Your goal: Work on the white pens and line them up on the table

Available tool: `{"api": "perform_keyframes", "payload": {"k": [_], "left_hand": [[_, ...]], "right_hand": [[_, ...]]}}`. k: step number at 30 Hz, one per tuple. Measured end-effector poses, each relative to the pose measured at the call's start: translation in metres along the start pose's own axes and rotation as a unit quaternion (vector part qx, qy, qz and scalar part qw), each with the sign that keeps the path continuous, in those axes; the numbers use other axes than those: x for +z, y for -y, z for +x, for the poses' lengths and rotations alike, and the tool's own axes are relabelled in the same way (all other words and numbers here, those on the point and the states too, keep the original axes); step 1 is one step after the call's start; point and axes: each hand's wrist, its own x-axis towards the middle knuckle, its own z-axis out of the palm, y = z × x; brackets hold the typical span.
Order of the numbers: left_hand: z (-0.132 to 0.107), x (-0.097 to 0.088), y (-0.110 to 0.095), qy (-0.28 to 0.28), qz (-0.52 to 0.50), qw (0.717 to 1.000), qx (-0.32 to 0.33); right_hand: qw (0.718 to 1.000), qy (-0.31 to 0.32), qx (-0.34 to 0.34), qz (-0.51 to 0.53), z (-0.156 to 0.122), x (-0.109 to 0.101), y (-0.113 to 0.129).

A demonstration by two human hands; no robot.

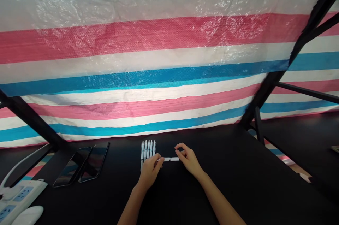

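Observation:
Both my hands hold one white pen (169, 159) crosswise just above the black table (238, 182). My left hand (150, 170) pinches its left end, fingers closed. My right hand (187, 158) pinches its right end with thumb and fingertips. Directly behind my left hand, several white pens (148, 149) lie side by side in a neat row, pointing away from me.
Two dark phones (82, 164) lie flat at the left. A white power strip (18, 196) and a white rounded object (26, 216) sit at the near left corner. A striped red, white and blue tarp (159, 59) hangs behind, crossed by black frame bars (275, 76).

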Motion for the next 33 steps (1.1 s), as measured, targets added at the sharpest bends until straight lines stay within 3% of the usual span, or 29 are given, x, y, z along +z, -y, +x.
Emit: {"api": "perform_keyframes", "payload": {"k": [18,28,33], "left_hand": [[-0.0002,0.0002,0.0025,-0.016,0.032,0.999,0.002],[-0.0006,-0.0006,-0.0007,-0.020,0.026,0.999,0.021],[0.0011,0.0022,-0.0021,-0.047,-0.059,0.997,-0.010]], "right_hand": [[1.000,0.012,-0.008,-0.014,-0.0010,0.0011,0.0035],[0.999,-0.009,0.008,0.031,0.0009,-0.0006,-0.0038],[0.999,-0.023,-0.013,-0.018,-0.0003,0.0001,0.0046]]}}
